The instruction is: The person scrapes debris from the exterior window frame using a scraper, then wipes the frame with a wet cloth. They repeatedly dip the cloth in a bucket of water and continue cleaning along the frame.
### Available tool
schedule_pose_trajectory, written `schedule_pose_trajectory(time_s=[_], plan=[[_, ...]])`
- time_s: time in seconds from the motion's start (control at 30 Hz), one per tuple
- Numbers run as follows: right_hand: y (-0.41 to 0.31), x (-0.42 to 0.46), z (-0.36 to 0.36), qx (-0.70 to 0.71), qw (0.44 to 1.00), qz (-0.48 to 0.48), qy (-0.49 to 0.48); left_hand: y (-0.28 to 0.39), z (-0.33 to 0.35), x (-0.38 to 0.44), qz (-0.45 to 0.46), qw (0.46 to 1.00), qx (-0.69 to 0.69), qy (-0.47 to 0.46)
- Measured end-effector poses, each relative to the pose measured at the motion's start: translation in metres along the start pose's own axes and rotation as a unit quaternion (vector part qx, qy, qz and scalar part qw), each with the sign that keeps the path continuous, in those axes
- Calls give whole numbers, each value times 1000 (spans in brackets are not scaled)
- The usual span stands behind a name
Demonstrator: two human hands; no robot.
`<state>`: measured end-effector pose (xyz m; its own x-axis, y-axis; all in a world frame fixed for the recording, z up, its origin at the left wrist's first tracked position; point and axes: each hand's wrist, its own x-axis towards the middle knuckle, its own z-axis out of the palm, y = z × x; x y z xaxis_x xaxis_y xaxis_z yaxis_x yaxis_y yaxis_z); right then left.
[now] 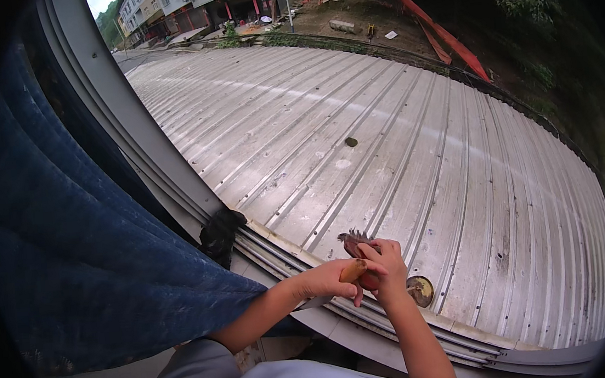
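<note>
My left hand [336, 279] grips a short wooden handle [354, 271]. A flat grey metal piece [314, 301] shows below my left wrist; it may be the blade on that handle, but my hand hides the join. In my right hand [388, 267] is a reddish-brown rounded object [355, 246] with a dark, ragged, bristly edge, perhaps a worn brush. My fingers cover much of it. Both hands meet just above the sliding-window track [338, 306]. A round, rusty-rimmed lid or tin [421, 290] with a yellowish inside lies right of my right wrist.
A ribbed sheet-metal roof [386, 166] spreads out beyond the sill, with a dark lump [351, 141] on it. The window frame [131, 106], a blue curtain [88, 248] and a black plastic bag [223, 232] are at left. Buildings [213, 4] stand beyond.
</note>
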<state>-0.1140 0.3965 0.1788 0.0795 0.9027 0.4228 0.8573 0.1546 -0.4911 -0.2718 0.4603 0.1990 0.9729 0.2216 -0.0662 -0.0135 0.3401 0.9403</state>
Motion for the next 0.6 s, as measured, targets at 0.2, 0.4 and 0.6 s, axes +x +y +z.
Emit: schedule_pose_trajectory(time_s=[0.2, 0.4, 0.6], plan=[[11, 26, 1, 4, 997, -77, -3, 14, 10, 5, -22, 986, -65, 151], [-14, 20, -28, 77, 990, 76, 93, 9, 5, -15, 121, 975, 20, 188], [-30, -22, -28, 652, 571, 450, -213, 20, -8, -16, 285, 879, 269, 273]])
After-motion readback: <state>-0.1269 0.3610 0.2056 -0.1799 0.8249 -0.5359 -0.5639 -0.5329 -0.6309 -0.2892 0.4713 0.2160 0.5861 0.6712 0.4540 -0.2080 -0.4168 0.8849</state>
